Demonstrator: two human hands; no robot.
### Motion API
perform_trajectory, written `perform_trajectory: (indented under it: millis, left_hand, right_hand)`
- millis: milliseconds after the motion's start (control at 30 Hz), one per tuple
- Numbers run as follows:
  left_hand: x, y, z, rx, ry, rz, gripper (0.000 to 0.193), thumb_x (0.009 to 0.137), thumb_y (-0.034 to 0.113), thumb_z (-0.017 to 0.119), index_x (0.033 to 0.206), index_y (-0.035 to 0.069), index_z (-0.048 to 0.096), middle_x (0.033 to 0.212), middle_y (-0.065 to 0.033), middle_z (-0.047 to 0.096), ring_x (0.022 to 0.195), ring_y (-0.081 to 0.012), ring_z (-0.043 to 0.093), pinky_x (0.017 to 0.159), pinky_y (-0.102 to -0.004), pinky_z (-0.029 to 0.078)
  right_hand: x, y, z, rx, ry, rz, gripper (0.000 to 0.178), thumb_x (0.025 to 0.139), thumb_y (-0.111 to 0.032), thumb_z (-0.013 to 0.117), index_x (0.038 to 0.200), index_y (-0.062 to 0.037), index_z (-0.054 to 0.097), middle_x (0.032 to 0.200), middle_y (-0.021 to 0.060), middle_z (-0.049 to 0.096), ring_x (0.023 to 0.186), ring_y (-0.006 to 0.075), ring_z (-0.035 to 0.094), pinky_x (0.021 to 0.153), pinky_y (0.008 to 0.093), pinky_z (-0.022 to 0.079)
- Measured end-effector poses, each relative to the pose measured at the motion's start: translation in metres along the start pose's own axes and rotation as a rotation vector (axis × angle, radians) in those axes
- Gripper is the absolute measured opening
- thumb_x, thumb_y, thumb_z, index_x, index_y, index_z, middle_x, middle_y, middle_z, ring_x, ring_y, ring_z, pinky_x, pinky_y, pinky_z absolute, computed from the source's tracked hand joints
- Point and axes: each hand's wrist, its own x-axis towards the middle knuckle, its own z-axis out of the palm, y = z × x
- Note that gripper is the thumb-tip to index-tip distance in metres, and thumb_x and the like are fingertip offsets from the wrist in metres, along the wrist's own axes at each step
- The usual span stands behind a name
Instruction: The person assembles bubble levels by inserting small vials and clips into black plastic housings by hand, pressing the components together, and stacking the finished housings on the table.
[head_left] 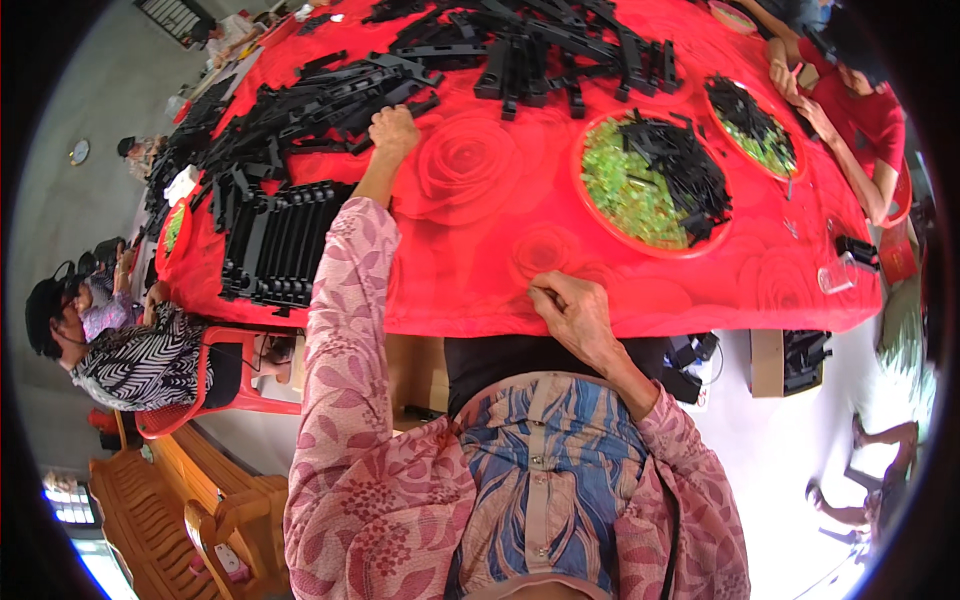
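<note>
My left hand [395, 132] reaches forward to the near edge of a big heap of black plastic parts [330, 95]. Its fingers are curled against a long black plastic part [424, 105] and seem to grip it; the fingertips are partly hidden. Close to the table's front edge, my right hand [578, 312] rests over the red cloth with thumb and fingers drawn together. Whatever it may hold is too small or too hidden to name. Left of my left forearm lies a neat row of long black parts [285, 240], set side by side.
A red basin [590, 215] holds yellow-green pieces and small black parts; a similar basin [768, 165] stands beyond it. A clear cup [838, 275] lies at the right edge. One person [865, 110] sits far right, another [140, 350] at left on a red chair [215, 390].
</note>
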Motion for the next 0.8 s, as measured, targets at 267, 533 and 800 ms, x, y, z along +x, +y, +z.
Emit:
perform_trajectory:
  millis: [267, 533, 800]
  left_hand:
    - [0.005, -0.005, 0.003, -0.092, 0.053, 0.032, 0.054, 0.077, 0.025, 0.069, 0.121, 0.002, 0.048, 0.123, -0.0217, 0.053, 0.118, -0.0406, 0.051, 0.097, -0.0470, 0.049]
    - [0.000, -0.023, 0.009, -0.124, 0.049, 0.048, 0.042, 0.082, 0.021, 0.061, 0.117, 0.000, 0.055, 0.124, -0.0245, 0.056, 0.116, -0.0434, 0.054, 0.096, -0.0486, 0.050]
    - [-0.149, 0.049, -0.076, -0.412, 0.294, 0.395, 0.037, 0.070, 0.004, 0.071, 0.106, 0.004, 0.065, 0.105, -0.0166, 0.061, 0.103, -0.0377, 0.058, 0.083, -0.0473, 0.053]
  right_hand:
    - [0.002, 0.004, 0.001, 0.024, -0.001, -0.028, 0.006, 0.083, -0.008, 0.067, 0.087, -0.0037, 0.065, 0.074, 0.0129, 0.067, 0.061, 0.0275, 0.065, 0.055, 0.0363, 0.050]
    - [-0.002, 0.004, 0.000, 0.024, -0.008, -0.017, 0.006, 0.084, -0.006, 0.068, 0.088, -0.0024, 0.065, 0.070, 0.0124, 0.064, 0.056, 0.0223, 0.060, 0.051, 0.0328, 0.045]
    - [-0.010, 0.021, 0.002, 0.444, 0.099, 0.224, 0.008, 0.088, -0.005, 0.068, 0.096, -0.0021, 0.066, 0.072, 0.0016, 0.064, 0.057, 0.0063, 0.054, 0.052, 0.0225, 0.044]
